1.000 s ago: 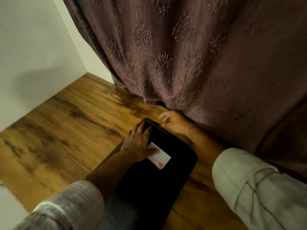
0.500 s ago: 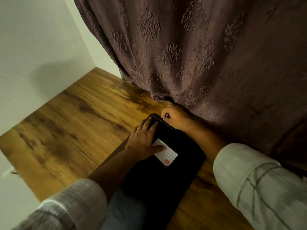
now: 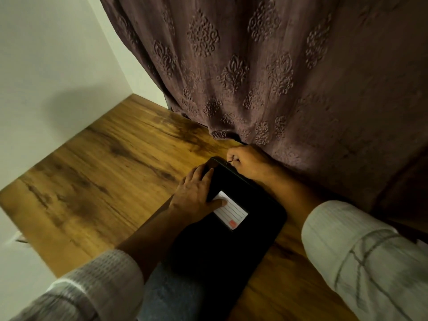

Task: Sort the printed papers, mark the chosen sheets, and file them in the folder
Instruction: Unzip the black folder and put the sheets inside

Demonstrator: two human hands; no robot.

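Note:
A black zip folder (image 3: 231, 242) lies on the wooden table (image 3: 97, 172), its near end hanging over the table's front edge. A white lined label (image 3: 232, 213) with a red patch is stuck on its cover. My left hand (image 3: 196, 193) rests flat on the folder's far left part, thumb on the label. My right hand (image 3: 247, 162) pinches a small zipper pull at the folder's far corner, right against the curtain. No loose papers are in view.
A brown patterned curtain (image 3: 266, 72) hangs over the table's far right side and touches its top. A white wall (image 3: 51, 66) bounds the left. Bare wood stretches left of the folder. Grey cloth (image 3: 169, 297) shows below the table's front edge.
The view has shifted slightly. My right hand stays at the folder's far corner, with its pinch on the zipper pull visible now. My left hand stays on the cover.

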